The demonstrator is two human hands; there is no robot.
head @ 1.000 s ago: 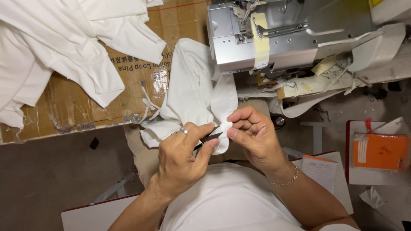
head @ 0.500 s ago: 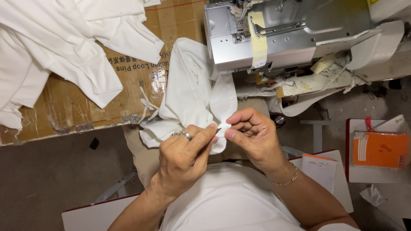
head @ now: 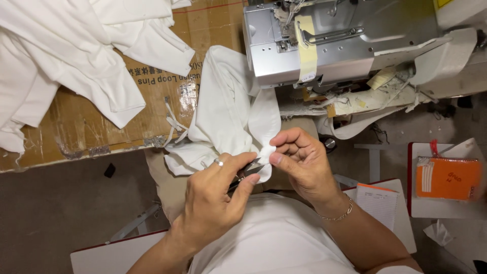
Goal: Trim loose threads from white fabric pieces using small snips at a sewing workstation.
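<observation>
Right hand (head: 304, 165) pinches the soft, limp cloth (head: 228, 116) at its edge; left hand (head: 215, 200) clasps snips (head: 246, 173).

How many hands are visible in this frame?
2. The left hand holds small snips at the white garment; the right hand pinches the garment's edge beside it. No other hands show.
</observation>
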